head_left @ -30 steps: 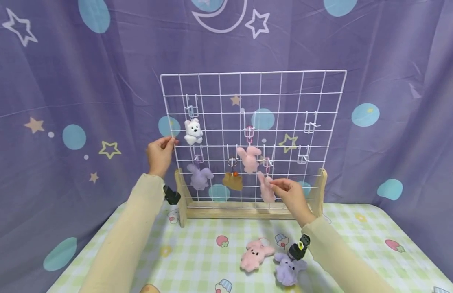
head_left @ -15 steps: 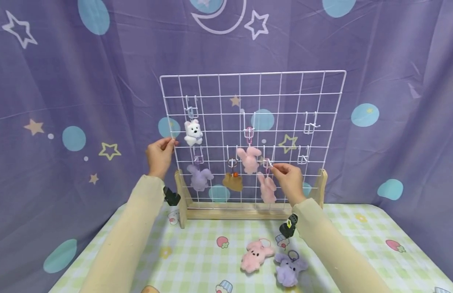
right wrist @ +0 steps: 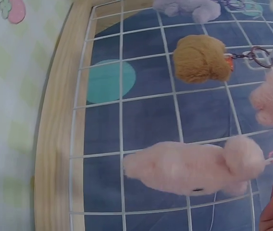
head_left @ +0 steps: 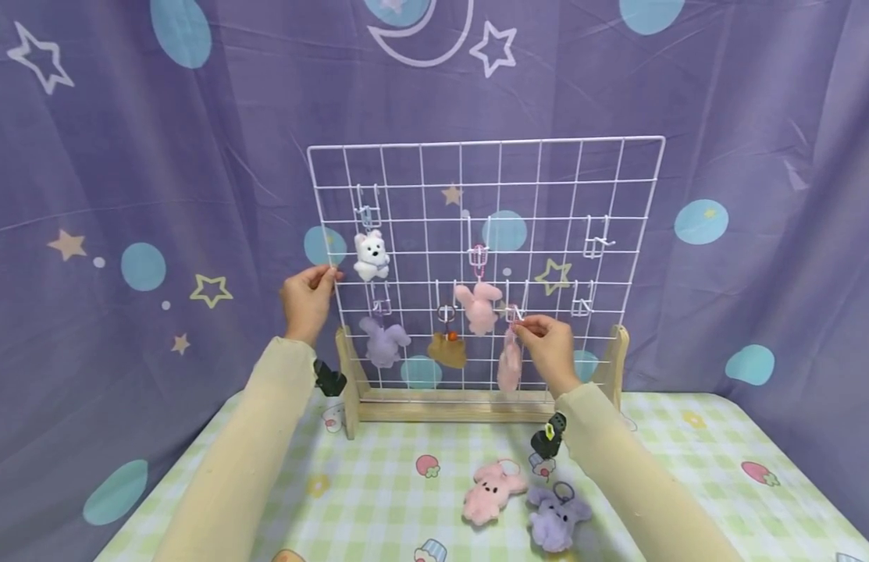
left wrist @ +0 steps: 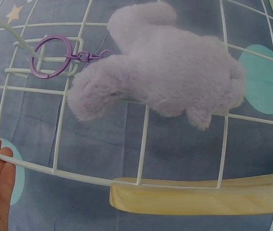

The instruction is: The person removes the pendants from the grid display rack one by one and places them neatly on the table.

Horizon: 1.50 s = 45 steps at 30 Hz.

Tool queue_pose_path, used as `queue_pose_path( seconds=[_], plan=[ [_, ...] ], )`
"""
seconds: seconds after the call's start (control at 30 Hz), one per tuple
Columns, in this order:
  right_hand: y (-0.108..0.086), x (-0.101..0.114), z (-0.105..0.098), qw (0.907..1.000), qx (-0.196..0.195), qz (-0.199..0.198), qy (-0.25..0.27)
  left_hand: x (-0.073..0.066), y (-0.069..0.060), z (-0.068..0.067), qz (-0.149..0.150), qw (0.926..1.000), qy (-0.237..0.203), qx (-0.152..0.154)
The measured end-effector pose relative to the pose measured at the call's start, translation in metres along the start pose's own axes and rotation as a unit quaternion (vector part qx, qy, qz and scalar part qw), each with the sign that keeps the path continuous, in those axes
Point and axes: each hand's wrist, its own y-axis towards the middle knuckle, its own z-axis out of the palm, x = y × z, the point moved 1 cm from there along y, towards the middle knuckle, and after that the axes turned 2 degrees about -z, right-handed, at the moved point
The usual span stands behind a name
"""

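Note:
A white wire grid (head_left: 500,142) stands upright in a wooden stand. My left hand (head_left: 308,300) pinches its left edge bar; the fingers (left wrist: 2,168) show there in the left wrist view. My right hand (head_left: 550,350) pinches the pink chain just above the lower pink bunny (head_left: 509,365), which hangs from a hook, turned sideways. In the right wrist view, that bunny (right wrist: 189,167) hangs beside my fingertips. Up and left of it is another pink bunny (head_left: 479,307); farther left hang a brown plush (head_left: 447,350), a purple plush (head_left: 384,342) and a white bear (head_left: 372,255).
On the checkered tablecloth (head_left: 378,484) lie a pink bunny (head_left: 492,493) and a purple plush (head_left: 555,521) with a ring. Two hooks (head_left: 597,246) without plushes are on the grid's right side. The wooden base (head_left: 455,411) runs along the bottom. A patterned curtain hangs behind.
My right hand has moved from the lower pink bunny's body up to its hook, then slightly down to its chain. The bunny has turned sideways. My left hand has stayed in place.

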Motion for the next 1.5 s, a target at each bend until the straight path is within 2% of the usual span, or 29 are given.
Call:
queue_pose_path(
  seconds=[0.37,0.63,0.87,1.1,1.3,1.5],
  plan=[
    [0.004,0.009,-0.009,0.9982,-0.029,-0.042,0.031,-0.002,0.0,0.001,-0.004,0.9999,-0.008,0.008],
    [0.001,0.016,-0.015,0.9967,-0.022,-0.066,0.042,-0.002,0.001,0.003,-0.002,1.0,-0.009,0.0],
    [-0.009,0.027,-0.018,0.9956,-0.011,-0.064,0.067,0.001,0.001,0.003,0.003,1.0,-0.004,0.003],
    [-0.027,0.061,-0.024,0.9947,-0.001,-0.096,0.036,0.002,0.0,0.001,0.004,1.0,-0.002,0.004],
    [-0.036,0.071,-0.027,0.9927,-0.004,-0.12,0.017,0.002,-0.001,0.0,0.004,1.0,0.001,0.005],
    [-0.046,0.077,-0.027,0.9901,0.019,-0.139,0.009,0.001,-0.001,-0.001,0.008,1.0,0.003,0.002]
  ],
)
